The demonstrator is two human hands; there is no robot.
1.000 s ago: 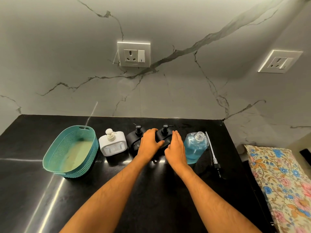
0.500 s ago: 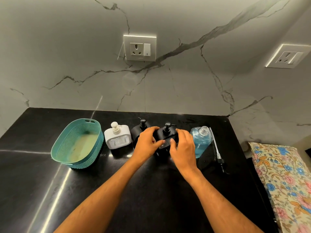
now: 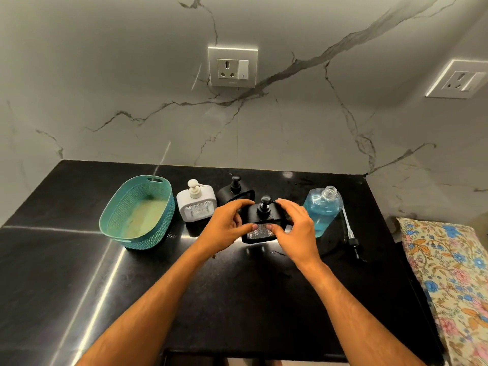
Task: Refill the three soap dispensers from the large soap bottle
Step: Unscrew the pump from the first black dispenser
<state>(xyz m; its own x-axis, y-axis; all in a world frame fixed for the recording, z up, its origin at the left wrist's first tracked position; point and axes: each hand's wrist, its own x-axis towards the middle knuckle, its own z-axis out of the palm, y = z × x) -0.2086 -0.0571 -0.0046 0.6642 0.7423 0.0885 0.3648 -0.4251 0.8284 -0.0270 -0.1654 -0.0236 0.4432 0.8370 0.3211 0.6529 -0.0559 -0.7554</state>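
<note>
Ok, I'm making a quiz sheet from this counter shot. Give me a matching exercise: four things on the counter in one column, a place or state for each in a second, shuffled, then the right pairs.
Things:
1. teal basket
2. white dispenser
3. large soap bottle
4. front black dispenser

Places or states:
A. held between the left hand and the right hand
B. neck open, blue liquid inside
C. furthest left on the counter
D. between the basket and the rear black dispenser

Pairs: 1-C, 2-D, 3-B, 4-A
</note>
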